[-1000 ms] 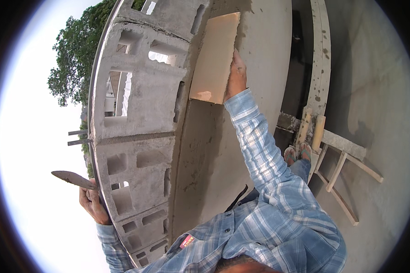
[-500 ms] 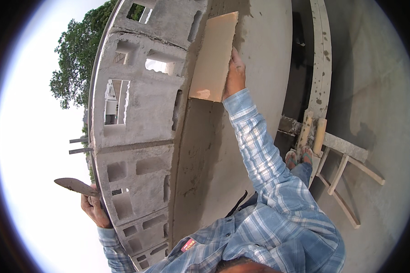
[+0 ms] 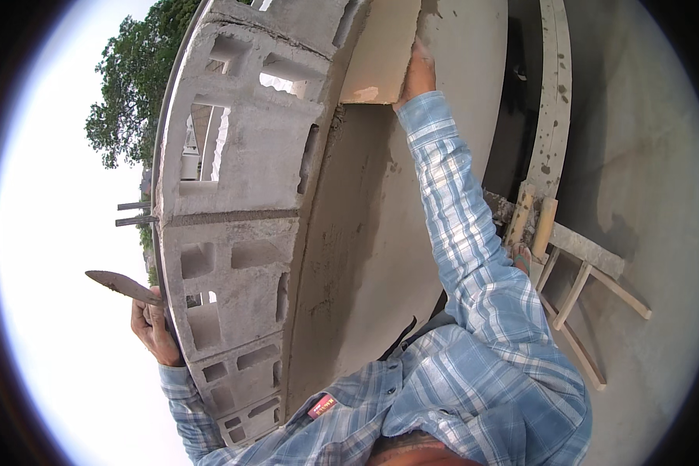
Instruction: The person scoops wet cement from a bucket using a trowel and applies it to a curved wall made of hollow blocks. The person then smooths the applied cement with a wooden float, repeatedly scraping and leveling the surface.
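Plastering work at a hollow-block wall, both hands occupied

Right hand (image 3: 418,74) is raised against the plastered wall face (image 3: 380,233), fingers closed on the edge of a flat tan float board (image 3: 380,50) lying flat on the plaster near the top of frame. Left hand (image 3: 154,330) is on the far side of the block wall (image 3: 241,171), fingers wrapped around the handle of a trowel (image 3: 120,286), blade pointing left toward open sky. Wooden trestle (image 3: 575,272) stands on the floor below right

flat pale wooden float board (image 3: 380,54): pressed flat on grey plastered wall face, upper area | pointed steel trowel (image 3: 120,286): blade roughly level, beside block wall's outer side
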Action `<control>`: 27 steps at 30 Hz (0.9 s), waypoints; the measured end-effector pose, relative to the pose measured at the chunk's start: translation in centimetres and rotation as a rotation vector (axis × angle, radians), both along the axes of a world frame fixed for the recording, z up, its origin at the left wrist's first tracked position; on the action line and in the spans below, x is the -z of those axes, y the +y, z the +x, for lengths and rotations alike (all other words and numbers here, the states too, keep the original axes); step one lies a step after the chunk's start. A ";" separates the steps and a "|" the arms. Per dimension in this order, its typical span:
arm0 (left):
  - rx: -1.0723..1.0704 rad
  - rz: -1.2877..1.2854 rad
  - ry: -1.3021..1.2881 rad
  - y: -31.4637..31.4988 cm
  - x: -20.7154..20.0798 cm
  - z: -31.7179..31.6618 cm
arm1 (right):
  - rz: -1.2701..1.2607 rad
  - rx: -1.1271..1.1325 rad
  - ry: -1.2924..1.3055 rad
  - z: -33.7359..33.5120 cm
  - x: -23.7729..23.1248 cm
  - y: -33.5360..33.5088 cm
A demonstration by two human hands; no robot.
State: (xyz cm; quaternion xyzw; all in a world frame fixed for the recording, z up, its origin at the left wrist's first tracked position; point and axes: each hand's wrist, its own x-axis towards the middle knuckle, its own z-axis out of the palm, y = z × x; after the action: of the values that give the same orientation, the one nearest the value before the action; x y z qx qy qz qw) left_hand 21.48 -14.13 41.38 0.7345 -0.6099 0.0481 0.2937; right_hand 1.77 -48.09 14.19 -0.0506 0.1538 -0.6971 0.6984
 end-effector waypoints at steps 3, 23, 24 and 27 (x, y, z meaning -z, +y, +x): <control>-0.028 0.005 -0.069 0.7 -0.1 0.9 | -0.003 -0.056 0.039 1.6 -0.2 5.1; 0.051 0.053 -0.016 -0.1 0.1 0.4 | -0.364 0.463 1.180 5.1 5.4 19.3; 0.022 0.057 -0.015 0.3 -0.1 0.8 | -0.403 0.458 1.177 6.8 5.7 22.2; -0.066 0.051 -0.009 0.5 0.0 0.2 | -0.370 0.511 1.187 8.2 6.0 21.3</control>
State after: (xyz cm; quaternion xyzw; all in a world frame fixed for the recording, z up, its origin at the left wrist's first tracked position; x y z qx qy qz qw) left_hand 21.70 -13.59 41.42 0.7613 -0.5875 0.0453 0.2705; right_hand 9.93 -26.82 8.16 -0.5063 0.3969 -0.7092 0.2883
